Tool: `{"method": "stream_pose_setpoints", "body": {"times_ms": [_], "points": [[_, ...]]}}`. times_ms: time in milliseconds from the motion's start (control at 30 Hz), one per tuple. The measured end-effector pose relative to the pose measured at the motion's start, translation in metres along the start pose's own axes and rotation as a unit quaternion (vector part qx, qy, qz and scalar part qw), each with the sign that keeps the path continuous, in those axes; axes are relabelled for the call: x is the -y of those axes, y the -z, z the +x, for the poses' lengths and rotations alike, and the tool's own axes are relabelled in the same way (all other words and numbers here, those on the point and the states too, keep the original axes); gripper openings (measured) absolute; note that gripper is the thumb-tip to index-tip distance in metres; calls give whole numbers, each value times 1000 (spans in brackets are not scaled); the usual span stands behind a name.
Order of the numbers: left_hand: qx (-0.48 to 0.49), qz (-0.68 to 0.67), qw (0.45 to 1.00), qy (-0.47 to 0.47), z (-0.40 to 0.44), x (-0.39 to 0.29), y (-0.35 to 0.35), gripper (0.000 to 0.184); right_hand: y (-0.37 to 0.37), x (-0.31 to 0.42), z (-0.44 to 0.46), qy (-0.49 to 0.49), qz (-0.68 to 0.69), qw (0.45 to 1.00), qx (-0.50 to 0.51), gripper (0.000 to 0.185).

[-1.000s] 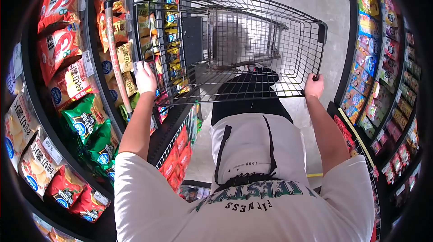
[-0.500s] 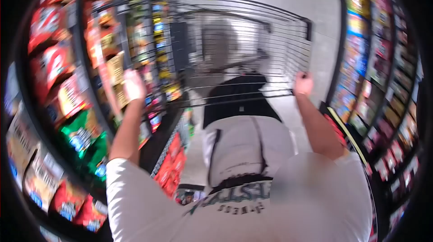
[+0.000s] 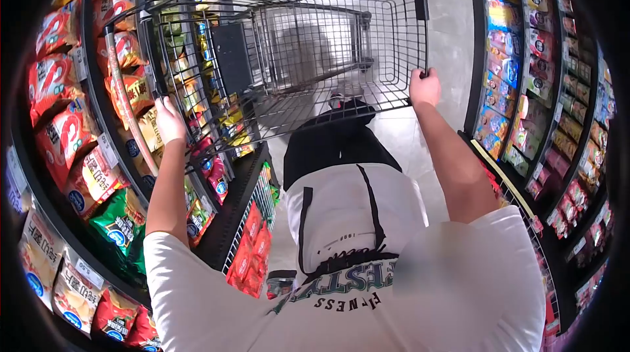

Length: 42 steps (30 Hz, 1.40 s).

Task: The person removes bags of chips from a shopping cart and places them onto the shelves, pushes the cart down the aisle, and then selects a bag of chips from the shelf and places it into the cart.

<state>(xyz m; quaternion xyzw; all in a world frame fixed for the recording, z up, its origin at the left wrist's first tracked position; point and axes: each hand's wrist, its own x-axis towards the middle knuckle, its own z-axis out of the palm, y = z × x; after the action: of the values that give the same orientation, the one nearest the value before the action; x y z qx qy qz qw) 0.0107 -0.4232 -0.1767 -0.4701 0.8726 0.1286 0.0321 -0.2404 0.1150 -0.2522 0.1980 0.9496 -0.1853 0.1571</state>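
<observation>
A black wire shopping cart [image 3: 315, 7] is turned sideways in front of my body, its basket holding no goods that I can see. My left hand [image 3: 169, 120] is closed around the cart's edge at the left end, near the long red and white handle bar [image 3: 126, 99]. At the right end, my right hand [image 3: 424, 87] is wrapped round the near corner of the rim, with a dark tip showing above the fist. Below the basket are my dark trousers [image 3: 335, 148] and one shoe.
Shelves of snack bags [image 3: 56, 80] rise close on the left. More shelves with small colourful packets [image 3: 502, 50] stand on the right. Red packets [image 3: 249, 253] hang in a wire rack at lower left. Grey floor [image 3: 453, 17] runs between the shelves.
The cart and both hands have shifted left in the view, and the cart's right end is tilted higher. The shelves on both sides have also slid left. Both hands keep their hold.
</observation>
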Motion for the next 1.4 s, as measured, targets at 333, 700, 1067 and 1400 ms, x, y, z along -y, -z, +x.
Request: {"method": "stream_pose_setpoints", "body": {"times_ms": [333,700,1067,1400], "points": [[-46,49,997,-36,65,-29,-2,47,-8,43,52,8,-10,1000,-8,40],[-55,74,995,-40,123,-49,-3,53,-10,83,85,40,-8,998,-41,43],[-58,87,994,-36,105,-39,-5,51,-11,68,67,145,-71,985,-63,46],[-37,55,998,-8,5,-7,-3,43,-6,-8,8,118,-33,992,-39,33]]}}
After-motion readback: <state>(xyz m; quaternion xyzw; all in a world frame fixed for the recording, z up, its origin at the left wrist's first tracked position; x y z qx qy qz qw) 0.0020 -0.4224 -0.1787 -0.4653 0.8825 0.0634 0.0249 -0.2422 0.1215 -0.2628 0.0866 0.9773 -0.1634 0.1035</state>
